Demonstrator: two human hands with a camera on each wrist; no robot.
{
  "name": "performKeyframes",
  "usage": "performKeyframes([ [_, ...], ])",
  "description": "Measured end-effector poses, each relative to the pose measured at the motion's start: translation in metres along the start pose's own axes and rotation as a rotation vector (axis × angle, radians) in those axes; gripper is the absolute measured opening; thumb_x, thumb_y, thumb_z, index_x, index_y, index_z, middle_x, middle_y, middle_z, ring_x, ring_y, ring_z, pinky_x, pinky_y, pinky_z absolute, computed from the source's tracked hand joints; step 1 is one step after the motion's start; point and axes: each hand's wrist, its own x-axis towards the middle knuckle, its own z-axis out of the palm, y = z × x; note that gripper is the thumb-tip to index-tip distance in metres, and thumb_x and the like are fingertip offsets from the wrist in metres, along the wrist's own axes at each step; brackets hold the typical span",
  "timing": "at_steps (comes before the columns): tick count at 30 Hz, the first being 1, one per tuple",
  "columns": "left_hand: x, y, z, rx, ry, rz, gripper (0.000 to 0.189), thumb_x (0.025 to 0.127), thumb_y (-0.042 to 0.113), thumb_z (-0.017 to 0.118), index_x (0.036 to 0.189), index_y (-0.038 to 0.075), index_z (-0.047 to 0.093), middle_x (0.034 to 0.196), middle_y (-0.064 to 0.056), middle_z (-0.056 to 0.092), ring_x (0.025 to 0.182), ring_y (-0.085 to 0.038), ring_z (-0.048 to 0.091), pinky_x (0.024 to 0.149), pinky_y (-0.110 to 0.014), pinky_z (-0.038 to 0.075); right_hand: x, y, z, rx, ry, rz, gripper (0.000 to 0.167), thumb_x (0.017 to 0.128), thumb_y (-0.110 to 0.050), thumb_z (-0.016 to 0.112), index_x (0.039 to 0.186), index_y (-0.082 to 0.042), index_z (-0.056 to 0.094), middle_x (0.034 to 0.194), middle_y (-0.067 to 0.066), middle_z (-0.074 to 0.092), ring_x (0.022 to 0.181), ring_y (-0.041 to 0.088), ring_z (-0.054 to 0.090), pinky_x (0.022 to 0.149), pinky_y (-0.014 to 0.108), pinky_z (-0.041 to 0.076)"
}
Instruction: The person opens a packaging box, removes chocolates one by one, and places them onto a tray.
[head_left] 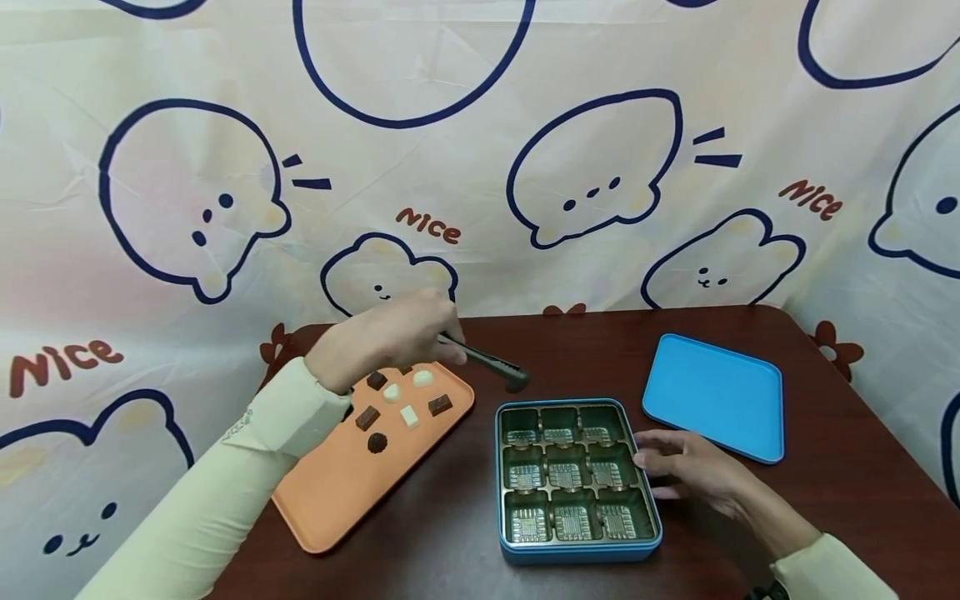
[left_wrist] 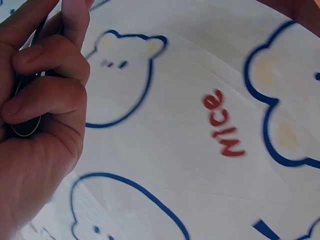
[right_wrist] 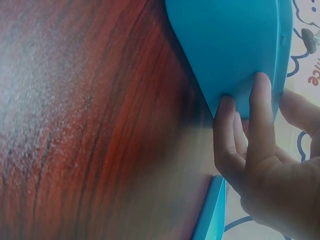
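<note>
My left hand point(head_left: 397, 333) grips black tongs point(head_left: 487, 360), held above the table between the orange tray and the blue tin. Their dark tips point right and down; I cannot tell whether they pinch anything. The left wrist view shows curled fingers point(left_wrist: 55, 65) round the handle. Several dark and white chocolates point(head_left: 377, 442) lie on the tray's far part, some hidden behind the left arm. In the square blue tin point(head_left: 581, 553) sits a gold insert with several compartments, their ridged floors showing. My right hand point(head_left: 697, 468) touches the tin's right side with extended fingers point(right_wrist: 260, 115), thumb near the rim.
A flat blue lid point(head_left: 716, 400) lies on the dark wooden table point(head_left: 435, 517), behind and right of the tin. The orange tray point(head_left: 330, 508) lies slanted at the left. A patterned cloth point(head_left: 480, 183) hangs behind the table.
</note>
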Motion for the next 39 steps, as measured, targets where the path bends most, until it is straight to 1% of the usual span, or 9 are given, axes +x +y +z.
performKeyframes([
  [4,-0.009,-0.020,-0.001,-0.018,0.012,-0.016,0.013,0.091,0.023,0.074,0.097,0.013,0.081,0.094,0.000,0.076,0.068,-0.004,0.067,0.075,-0.031,0.057,0.000,0.001,0.000,-0.001,0.007,0.004,0.073,0.096,-0.022,0.067,0.150,0.010,0.029,0.128,0.022,0.060,0.109,0.026,0.065,0.087,0.046,0.056],
  [7,-0.015,-0.034,0.000,-0.023,0.018,-0.024,0.011,0.091,0.021,0.074,0.095,0.013,0.081,0.090,0.001,0.076,0.072,-0.008,0.068,0.076,-0.034,0.057,0.000,0.002,0.000,0.003,0.008,0.007,0.073,0.096,-0.022,0.067,0.149,0.010,0.030,0.128,0.022,0.060,0.110,0.026,0.065,0.087,0.047,0.056],
  [12,-0.025,-0.053,0.003,0.000,0.029,-0.093,0.011,0.091,0.022,0.074,0.093,0.014,0.082,0.091,0.001,0.075,0.087,-0.016,0.069,0.077,-0.037,0.057,0.000,0.003,-0.001,0.007,0.009,0.012,0.073,0.096,-0.022,0.068,0.150,0.010,0.029,0.129,0.023,0.059,0.112,0.026,0.063,0.088,0.047,0.055],
  [16,-0.033,-0.064,0.005,0.014,0.063,-0.134,0.012,0.090,0.021,0.076,0.093,0.011,0.082,0.094,-0.003,0.075,0.091,-0.021,0.068,0.078,-0.039,0.056,0.000,0.004,-0.001,0.007,0.011,0.015,0.074,0.095,-0.023,0.068,0.150,0.010,0.029,0.129,0.023,0.059,0.112,0.026,0.063,0.088,0.047,0.055],
  [19,-0.041,-0.072,0.006,0.012,0.080,-0.161,0.013,0.088,0.020,0.077,0.092,0.009,0.081,0.093,-0.004,0.074,0.086,-0.019,0.067,0.074,-0.037,0.056,0.001,0.004,-0.001,0.009,0.010,0.015,0.074,0.095,-0.022,0.068,0.150,0.010,0.029,0.129,0.022,0.059,0.111,0.026,0.064,0.087,0.047,0.056],
  [25,-0.057,-0.092,0.013,-0.029,0.020,-0.301,0.013,0.089,0.020,0.076,0.088,0.008,0.081,0.071,0.002,0.067,0.066,-0.013,0.059,0.063,-0.031,0.050,0.001,0.004,-0.001,0.014,-0.005,0.008,0.074,0.096,-0.022,0.067,0.150,0.010,0.027,0.128,0.022,0.060,0.109,0.025,0.065,0.087,0.047,0.056],
  [28,-0.064,-0.104,0.019,-0.039,0.012,-0.340,0.014,0.089,0.020,0.076,0.086,0.008,0.080,0.064,0.004,0.066,0.064,-0.013,0.058,0.060,-0.029,0.047,0.001,0.003,-0.002,0.017,-0.018,0.001,0.075,0.096,-0.021,0.067,0.150,0.011,0.026,0.127,0.021,0.060,0.109,0.025,0.065,0.088,0.046,0.056],
  [36,-0.085,-0.130,0.035,-0.055,-0.017,-0.399,0.015,0.089,0.021,0.076,0.080,0.009,0.079,0.060,0.004,0.063,0.060,-0.012,0.053,0.055,-0.028,0.043,0.001,0.001,-0.001,0.016,-0.023,-0.002,0.076,0.096,-0.022,0.067,0.150,0.011,0.026,0.126,0.020,0.061,0.108,0.024,0.065,0.087,0.046,0.056],
  [39,-0.091,-0.137,0.042,-0.049,-0.022,-0.396,0.016,0.089,0.020,0.076,0.078,0.009,0.079,0.058,0.004,0.062,0.058,-0.011,0.052,0.055,-0.028,0.043,0.001,0.001,-0.001,0.016,-0.025,-0.003,0.076,0.096,-0.023,0.067,0.150,0.011,0.026,0.125,0.019,0.062,0.108,0.024,0.065,0.087,0.046,0.056],
])
